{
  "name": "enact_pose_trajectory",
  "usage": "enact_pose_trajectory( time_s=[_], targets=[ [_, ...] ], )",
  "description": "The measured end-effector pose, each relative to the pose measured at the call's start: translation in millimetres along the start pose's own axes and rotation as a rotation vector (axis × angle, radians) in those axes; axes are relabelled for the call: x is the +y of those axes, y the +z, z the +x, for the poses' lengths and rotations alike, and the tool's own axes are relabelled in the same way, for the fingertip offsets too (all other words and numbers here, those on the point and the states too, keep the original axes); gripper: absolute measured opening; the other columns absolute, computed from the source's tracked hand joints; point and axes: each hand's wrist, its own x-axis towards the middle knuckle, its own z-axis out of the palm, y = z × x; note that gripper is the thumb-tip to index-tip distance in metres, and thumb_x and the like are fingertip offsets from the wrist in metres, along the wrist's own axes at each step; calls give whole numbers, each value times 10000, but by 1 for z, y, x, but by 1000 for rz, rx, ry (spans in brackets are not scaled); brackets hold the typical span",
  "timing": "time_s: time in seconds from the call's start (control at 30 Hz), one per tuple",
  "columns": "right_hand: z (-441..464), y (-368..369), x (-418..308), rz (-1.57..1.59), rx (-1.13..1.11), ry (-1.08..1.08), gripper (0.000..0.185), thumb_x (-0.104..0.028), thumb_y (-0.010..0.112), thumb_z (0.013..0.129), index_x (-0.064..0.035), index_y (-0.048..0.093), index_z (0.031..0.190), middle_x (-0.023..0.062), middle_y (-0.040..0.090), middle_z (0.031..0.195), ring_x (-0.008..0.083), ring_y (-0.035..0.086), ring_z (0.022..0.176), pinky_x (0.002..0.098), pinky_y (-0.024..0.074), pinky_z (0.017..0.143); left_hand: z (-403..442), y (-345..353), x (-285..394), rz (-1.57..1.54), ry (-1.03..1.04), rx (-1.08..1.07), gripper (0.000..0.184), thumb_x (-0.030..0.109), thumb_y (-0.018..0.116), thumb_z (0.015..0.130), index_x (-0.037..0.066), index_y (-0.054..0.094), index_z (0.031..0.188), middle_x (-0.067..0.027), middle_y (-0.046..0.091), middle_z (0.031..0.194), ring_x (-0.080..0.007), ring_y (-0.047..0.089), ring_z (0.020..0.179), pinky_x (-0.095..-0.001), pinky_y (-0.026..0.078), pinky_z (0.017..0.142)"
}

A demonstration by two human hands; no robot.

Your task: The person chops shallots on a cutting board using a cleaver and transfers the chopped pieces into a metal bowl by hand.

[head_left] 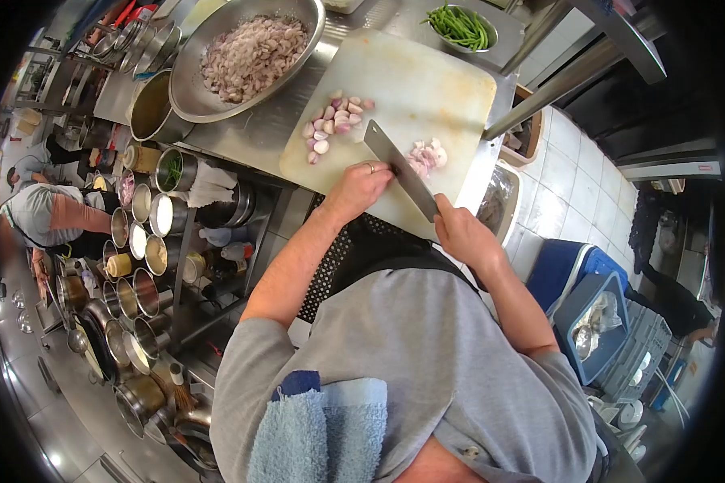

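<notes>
My right hand (466, 235) is wrapped round the handle of a broad kitchen knife (400, 167), its blade slanting up and left across a white cutting board (431, 72). Beside the blade, my left hand (357, 191) rests on the board with fingers curled and pressed together; whatever lies under the fingertips is hidden. Peeled shallots (330, 125), several of them halved or whole, lie in a loose group left of the blade's tip. On the blade's right side sits a small pile of sliced shallots (428, 156).
A large steel bowl of sliced shallots (254, 60) stands at upper left, a small bowl of green beans (461, 28) at upper right. Metal posts (532, 101) rise right of the board. Pots and containers (141, 249) crowd the left, where another person (52, 213) stands. A blue crate (592, 326) is at right.
</notes>
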Motion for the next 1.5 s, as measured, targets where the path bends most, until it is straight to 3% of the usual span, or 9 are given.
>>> enact_pose_trajectory(
  time_s=[0.17,0.37,0.53,0.6,0.7,0.8,0.9,1.2,1.5],
  targets=[
    [-14,-28,-3,2,48,17,238,-126,529,961,8,465,1149,334,619,797,514,606,833,586,444,738,-6,-14,2,-68,-158,132,143,2,645,836,7,708,964,-144,698,1008,-330,669,886,-397,542,812],
    [-21,-22,6,115,-142,33,228,-144,522,969,17,484,1126,334,624,789,520,603,859,584,449,747,-11,-67,-14,512,-367,204,196,58,685,817,6,713,1004,-155,701,1008,-322,644,988,-408,497,909],
    [-9,-24,24,254,-103,144,219,-139,512,990,29,466,1122,217,583,622,293,594,489,428,473,517,-3,-62,-33,660,-348,40,232,97,702,812,23,710,1031,-139,705,943,-333,654,925,-415,522,852],
    [-8,-29,21,255,-125,179,220,-138,509,990,26,462,1129,237,595,651,319,610,516,443,483,539,0,-58,-26,639,-368,47,237,105,703,831,30,709,1056,-130,708,914,-319,671,891,-395,546,802],
    [-9,-24,21,259,-96,171,220,-141,505,992,24,458,1130,270,610,705,368,630,570,468,497,584,4,-39,3,-237,-602,127,217,121,711,863,33,714,1061,-122,715,909,-278,695,865,-359,565,747],
    [-10,-19,22,220,-63,158,216,-141,504,990,17,459,1130,310,622,776,429,643,651,506,498,641,8,-8,18,-350,-632,-49,176,122,711,887,17,721,1028,-116,724,940,-245,701,895,-339,566,761],
    [-10,-10,27,80,36,17,223,-124,505,978,18,452,1141,330,626,796,471,644,718,544,489,683,3,4,17,-67,-322,187,135,99,696,890,4,727,981,-123,725,948,-260,700,883,-342,565,768],
    [-12,0,7,-116,26,-102,183,-38,495,921,39,428,1073,300,610,666,476,640,686,562,498,638,21,-8,14,-87,-215,-91,124,14,683,800,5,727,915,-169,700,903,-341,673,833,-397,542,760],
    [-7,-8,11,-114,-38,-59,179,-57,478,945,31,418,1089,315,609,695,498,622,719,593,459,678,25,-6,10,-42,-183,-116,122,18,644,788,14,735,869,-169,688,860,-351,655,842,-420,538,796]
  ],
)
